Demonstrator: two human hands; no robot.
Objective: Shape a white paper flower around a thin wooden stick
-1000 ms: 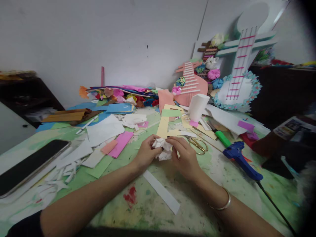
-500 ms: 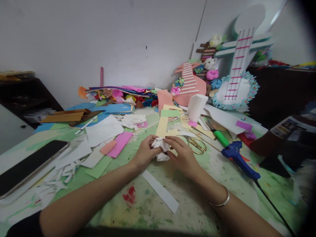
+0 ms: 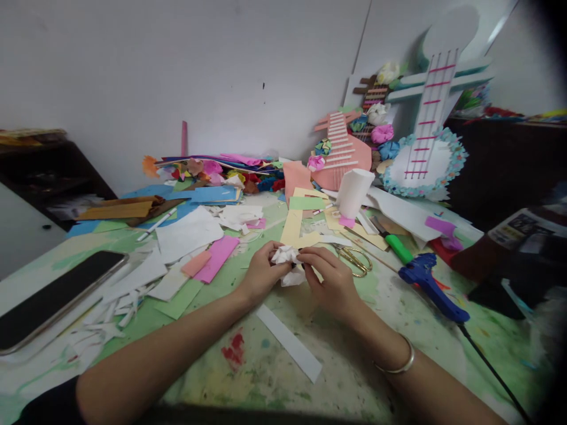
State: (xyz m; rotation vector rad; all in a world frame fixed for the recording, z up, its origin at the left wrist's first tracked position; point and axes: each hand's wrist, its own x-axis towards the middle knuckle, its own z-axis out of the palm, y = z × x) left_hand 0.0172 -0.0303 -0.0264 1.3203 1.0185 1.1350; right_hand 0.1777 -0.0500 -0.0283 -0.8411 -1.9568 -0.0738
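A folded white paper flower (image 3: 284, 255) is held between both hands above the middle of the table. My left hand (image 3: 261, 274) is closed round its left side, thumb across the front. From the right, the fingertips of my right hand (image 3: 331, 280) pinch the flower's edge. A white paper piece (image 3: 293, 277) hangs just below the flower; whether it is joined to it I cannot tell. Nearer to me lies a flat white paper strip (image 3: 290, 343). Gold-handled scissors (image 3: 357, 261) rest just beyond my right hand.
A blue glue gun (image 3: 432, 286) with a black cord lies at right, beside a green-handled cutter (image 3: 397, 248). The phone (image 3: 57, 298) and paper scraps (image 3: 188, 233) cover the left side. Behind stand a paper roll (image 3: 354, 192) and paper guitars (image 3: 427, 153).
My right fingers have drawn slightly to the right along the flower's edge and bunched closer together. The flower's folds look a little different. My left hand keeps its hold.
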